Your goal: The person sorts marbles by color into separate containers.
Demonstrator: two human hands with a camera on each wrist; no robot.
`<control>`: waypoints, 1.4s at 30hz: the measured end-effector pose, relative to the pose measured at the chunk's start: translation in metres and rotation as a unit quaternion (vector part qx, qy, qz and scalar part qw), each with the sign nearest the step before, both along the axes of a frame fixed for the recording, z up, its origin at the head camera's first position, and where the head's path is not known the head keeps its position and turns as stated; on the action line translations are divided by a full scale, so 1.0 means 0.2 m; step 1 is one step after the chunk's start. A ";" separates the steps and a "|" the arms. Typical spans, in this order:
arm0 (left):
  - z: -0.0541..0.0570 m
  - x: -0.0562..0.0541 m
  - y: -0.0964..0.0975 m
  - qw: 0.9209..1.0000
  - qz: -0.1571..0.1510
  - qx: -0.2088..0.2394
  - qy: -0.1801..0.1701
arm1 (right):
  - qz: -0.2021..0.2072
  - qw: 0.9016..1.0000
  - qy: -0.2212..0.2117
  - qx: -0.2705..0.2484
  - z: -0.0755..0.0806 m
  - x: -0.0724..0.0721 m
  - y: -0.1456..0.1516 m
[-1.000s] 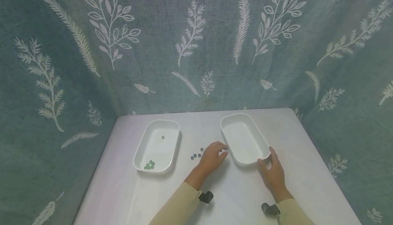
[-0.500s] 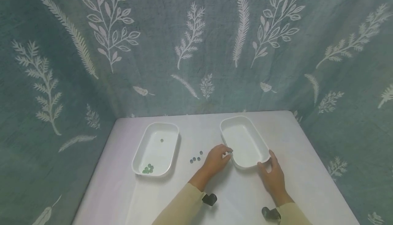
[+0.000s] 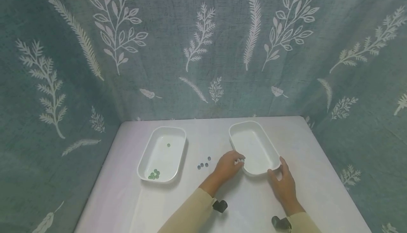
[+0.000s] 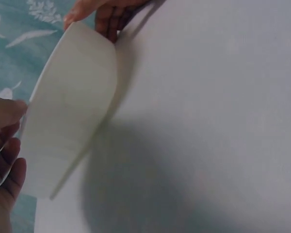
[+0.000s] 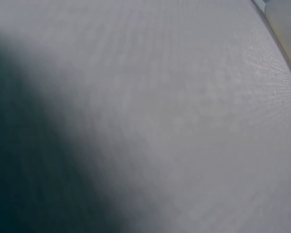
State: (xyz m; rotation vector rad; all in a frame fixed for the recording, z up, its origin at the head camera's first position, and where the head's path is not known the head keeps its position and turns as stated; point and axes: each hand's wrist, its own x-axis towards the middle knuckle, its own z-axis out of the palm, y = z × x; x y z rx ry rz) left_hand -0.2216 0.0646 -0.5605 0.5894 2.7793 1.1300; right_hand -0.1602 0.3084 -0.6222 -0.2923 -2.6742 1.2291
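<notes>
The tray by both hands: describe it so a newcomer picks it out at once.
On the white table, look right of centre. The white tray there has the right hand at its near right corner. Its neighbour, the left tray, holds green pieces; this one shows none.

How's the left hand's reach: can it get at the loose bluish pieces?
Probably yes: the left hand is close to the bluish pieces, and nothing stands between. It would likely first have to draw back from the rim of the right-hand tray.
</notes>
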 end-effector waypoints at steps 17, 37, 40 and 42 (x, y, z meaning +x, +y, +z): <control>0.00 -0.01 0.02 0.999 0.008 -0.018 0.031 | 0.005 1.000 0.002 -0.001 0.01 0.00 0.01; -0.02 -0.01 -0.01 0.999 0.001 0.000 0.045 | 0.003 1.000 -0.003 -0.005 0.00 0.00 0.01; -0.02 -0.01 -0.03 0.999 0.005 0.006 0.043 | 0.004 1.000 0.000 -0.007 0.00 0.00 0.01; -0.02 -0.01 -0.05 0.999 0.008 0.005 0.045 | 0.005 1.000 0.005 -0.005 0.00 0.00 0.01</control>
